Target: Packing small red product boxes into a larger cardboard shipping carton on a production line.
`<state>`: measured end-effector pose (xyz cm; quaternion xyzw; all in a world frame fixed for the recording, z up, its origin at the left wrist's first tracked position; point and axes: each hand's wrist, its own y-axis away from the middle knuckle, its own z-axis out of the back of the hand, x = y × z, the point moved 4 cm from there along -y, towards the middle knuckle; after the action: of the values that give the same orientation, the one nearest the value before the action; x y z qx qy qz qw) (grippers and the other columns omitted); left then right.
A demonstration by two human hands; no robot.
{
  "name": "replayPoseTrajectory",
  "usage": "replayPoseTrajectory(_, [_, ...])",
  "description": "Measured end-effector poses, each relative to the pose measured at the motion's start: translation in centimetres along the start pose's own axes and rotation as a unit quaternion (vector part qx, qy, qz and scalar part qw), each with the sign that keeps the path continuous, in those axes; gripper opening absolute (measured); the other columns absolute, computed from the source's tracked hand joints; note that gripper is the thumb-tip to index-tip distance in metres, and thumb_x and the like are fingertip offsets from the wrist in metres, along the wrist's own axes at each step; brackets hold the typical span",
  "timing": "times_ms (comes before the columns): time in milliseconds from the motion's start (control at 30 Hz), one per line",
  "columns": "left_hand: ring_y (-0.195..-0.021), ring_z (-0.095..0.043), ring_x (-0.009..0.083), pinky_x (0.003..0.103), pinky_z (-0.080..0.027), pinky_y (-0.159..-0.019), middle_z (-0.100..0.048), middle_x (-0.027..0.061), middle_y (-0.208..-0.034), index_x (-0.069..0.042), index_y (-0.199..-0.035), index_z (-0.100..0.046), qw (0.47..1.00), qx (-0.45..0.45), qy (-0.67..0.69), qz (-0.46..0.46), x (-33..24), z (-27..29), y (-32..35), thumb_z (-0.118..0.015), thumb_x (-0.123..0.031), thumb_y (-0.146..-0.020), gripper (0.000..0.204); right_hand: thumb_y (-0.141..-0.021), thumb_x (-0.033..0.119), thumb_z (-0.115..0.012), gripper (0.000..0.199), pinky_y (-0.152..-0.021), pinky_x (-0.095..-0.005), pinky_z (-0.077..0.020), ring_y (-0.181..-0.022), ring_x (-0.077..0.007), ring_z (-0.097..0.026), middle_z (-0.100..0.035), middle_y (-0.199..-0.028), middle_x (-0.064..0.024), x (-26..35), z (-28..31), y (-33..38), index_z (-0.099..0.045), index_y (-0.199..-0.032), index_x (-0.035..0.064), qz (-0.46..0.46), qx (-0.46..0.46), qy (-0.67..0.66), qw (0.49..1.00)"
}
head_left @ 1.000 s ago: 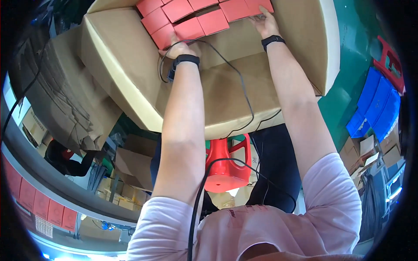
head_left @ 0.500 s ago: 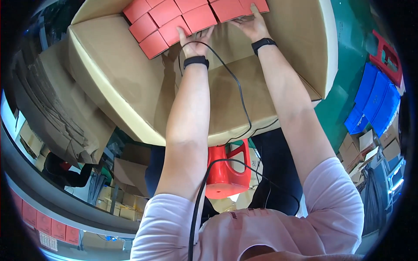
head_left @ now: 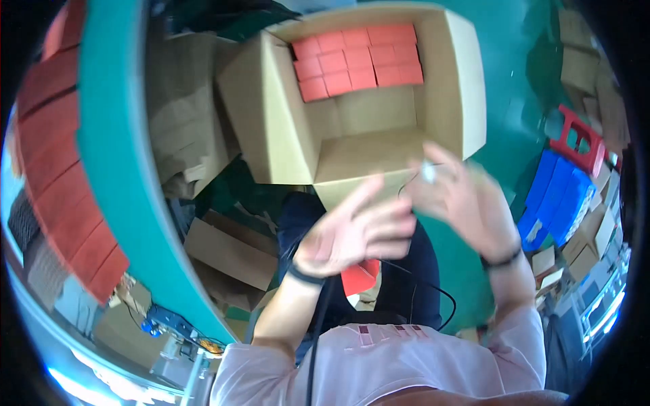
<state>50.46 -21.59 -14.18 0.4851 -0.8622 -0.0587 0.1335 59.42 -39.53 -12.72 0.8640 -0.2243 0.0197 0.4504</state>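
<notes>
Both hands had come off the red boxes [head_left: 359, 59], leaving them stacked in the carton [head_left: 372, 111], ahead of the fingertips and untouched. The left hand [head_left: 345, 240] had its fingers spread, holding nothing – the right hand [head_left: 470, 199] was blurred, fingers partly apart, and whether they pinched the small pale thing [head_left: 428, 171] at their tips could not be told
</notes>
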Motion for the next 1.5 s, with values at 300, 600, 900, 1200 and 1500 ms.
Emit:
replayPoseTrajectory(300, [-0.134, -0.029, 0.0503, 0.057, -0.024, -0.11, -0.017, 0.0384, -0.146, -0.002, -0.15, -0.003, 0.818, 0.224, -0.415, -0.331, -4.3, -26.6, 24.8, -0.084, -0.063, -0.053, 0.14, -0.071, 0.051, -0.078, 0.115, -0.079, -0.0311, -0.0562, -0.1, -0.0249, -0.063, -0.039, -0.141, -0.0243, 6.8, -28.2, 30.3, -0.013, -0.147, -0.0057, 0.233, -0.09, 0.485, 0.838])
replayPoseTrajectory(600, [-0.129, -0.039, 0.0363, 0.055, -0.026, -0.11, -0.037, 0.0156, -0.144, -0.015, -0.152, -0.011, 0.67, 0.162, -0.339, -0.64, -11.3, -27.9, 46.6, -0.077, -0.061, -0.065, 0.119, -0.089, 0.03, -0.057, 0.073, -0.094, -0.0298, -0.0458, -0.112, -0.0204, -0.058, -0.043, -0.141, -0.0198, -1.6, -50.7, 21.2, -0.025, -0.147, -0.0004, 0.21, 0.217, 0.662, 0.686])
replayPoseTrajectory(900, [-0.144, -0.005, 0.037, 0.047, -0.003, -0.116, -0.005, 0.0237, -0.156, -0.003, -0.151, -0.004, 0.585, -0.431, -0.233, -0.646, -21.7, -7.6, 51.5, -0.046, -0.059, -0.092, 0.091, -0.088, 0.048, -0.057, 0.063, -0.09, -0.0464, -0.0458, -0.102, -0.0413, -0.058, -0.061, -0.108, -0.0287, -12.3, -66.2, -19.1, -0.056, -0.112, -0.0103, 0.546, 0.135, 0.757, 0.333])
replayPoseTrajectory(1200, [-0.12, -0.049, 0.0201, 0.033, -0.037, -0.102, -0.048, 0.0127, -0.136, 0.005, -0.137, -0.039, 0.514, -0.534, -0.204, -0.64, -27.5, -6.9, 48.9, -0.063, -0.039, -0.091, 0.068, -0.084, 0.046, -0.061, 0.052, -0.088, -0.0471, -0.0451, -0.102, -0.0408, -0.056, -0.061, -0.107, -0.0264, -16.4, -68.0, -24.3, -0.069, -0.095, -0.004, 0.521, -0.034, 0.815, 0.254])
replayPoseTrajectory(1500, [-0.124, -0.047, 0.0222, 0.038, -0.036, -0.106, -0.046, 0.0146, -0.137, 0.006, -0.14, -0.034, 0.521, -0.574, -0.25, -0.58, -27.6, -8.4, 51.5, -0.061, -0.043, -0.091, 0.074, -0.08, 0.037, -0.074, 0.076, -0.094, -0.0369, -0.0448, -0.114, -0.0306, -0.053, -0.054, -0.127, -0.0213, -14.4, -66.7, -23.2, -0.041, -0.137, -0.0013, 0.254, 0.123, 0.774, 0.567])
